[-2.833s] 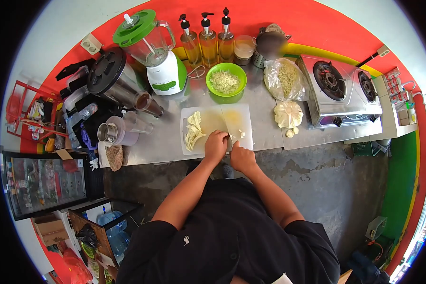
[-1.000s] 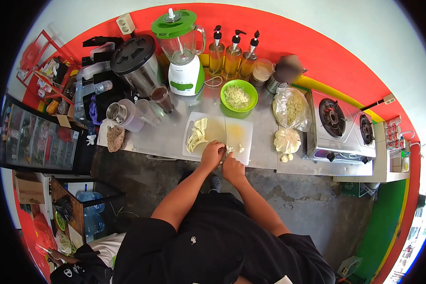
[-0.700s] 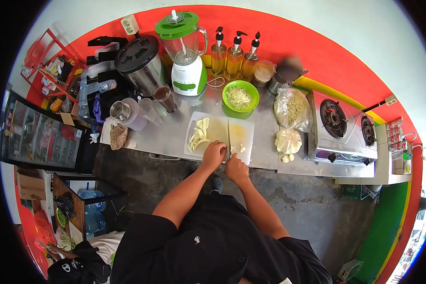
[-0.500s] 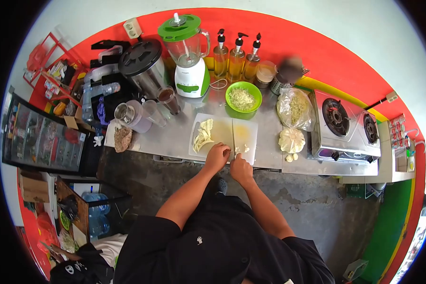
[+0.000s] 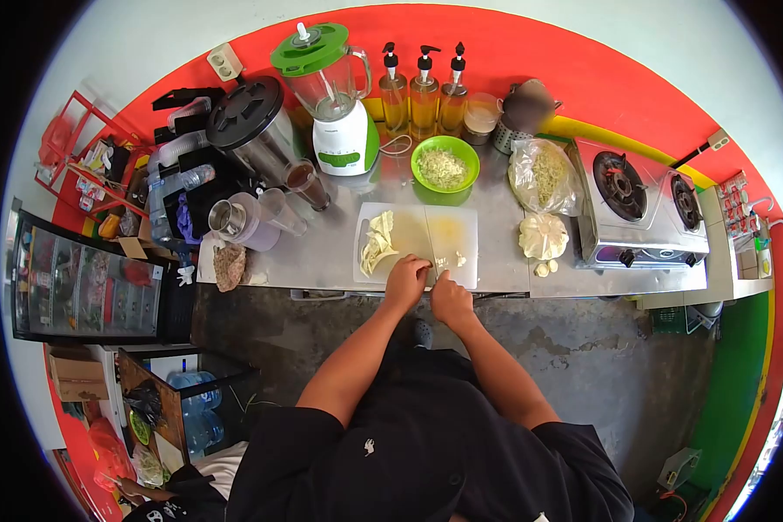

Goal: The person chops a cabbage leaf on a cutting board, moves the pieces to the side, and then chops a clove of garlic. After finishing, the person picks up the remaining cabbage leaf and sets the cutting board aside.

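My right hand (image 5: 451,298) is wrapped round the handle of a knife (image 5: 431,247), whose thin blade points away across the white cutting board (image 5: 465,226). Just left of the blade, my left hand (image 5: 408,278) has its fingers bent together at the board's near edge; what they pinch is too small to make out. Small chopped white pieces (image 5: 441,261) lie beside the blade. Pale cabbage leaves (image 5: 378,243) rest on the board's left part. Behind the board stands a green bowl (image 5: 445,194) of shredded pale vegetable.
A blender (image 5: 344,139), pump bottles (image 5: 424,109) and a steel container (image 5: 274,143) stand along the wall. To the right are a bag of shreds (image 5: 546,178), garlic (image 5: 544,237) and a gas stove (image 5: 635,248). Another person's arm (image 5: 139,491) shows at lower left.
The view has shifted slightly. The knife now leans a little more to the left at its far end, and both hands remain at the board's near edge.
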A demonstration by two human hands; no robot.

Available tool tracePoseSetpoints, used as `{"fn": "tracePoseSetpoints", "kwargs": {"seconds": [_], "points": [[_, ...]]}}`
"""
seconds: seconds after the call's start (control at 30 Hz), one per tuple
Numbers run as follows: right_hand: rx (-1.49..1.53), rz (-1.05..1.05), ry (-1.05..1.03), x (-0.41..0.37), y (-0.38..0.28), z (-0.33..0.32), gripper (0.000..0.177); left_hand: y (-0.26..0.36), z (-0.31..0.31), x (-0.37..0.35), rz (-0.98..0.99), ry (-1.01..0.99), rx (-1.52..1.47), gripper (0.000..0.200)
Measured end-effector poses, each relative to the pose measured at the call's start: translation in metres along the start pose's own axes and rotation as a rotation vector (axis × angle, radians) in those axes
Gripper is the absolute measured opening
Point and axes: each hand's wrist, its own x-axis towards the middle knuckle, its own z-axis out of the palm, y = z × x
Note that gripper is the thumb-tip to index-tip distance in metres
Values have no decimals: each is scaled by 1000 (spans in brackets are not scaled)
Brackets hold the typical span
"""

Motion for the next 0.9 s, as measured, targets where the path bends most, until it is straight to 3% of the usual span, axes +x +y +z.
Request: {"fn": "tracePoseSetpoints", "kwargs": {"seconds": [0.27, 0.57, 0.77, 0.9], "points": [[-15, -9, -51, -6, -1, -9, 29, -2, -3, 0, -121, -65, -61, 14], [11, -33, -52, -2, 0, -21, 26, 2, 1, -1, -22, 12, 5, 11], [-2, 6, -64, -5, -7, -12, 27, -5, 6, 3, -80, 5, 36, 9], [-29, -21, -73, -2, -2, -20, 27, -8, 2, 13, -229, -90, -32, 9]]}}
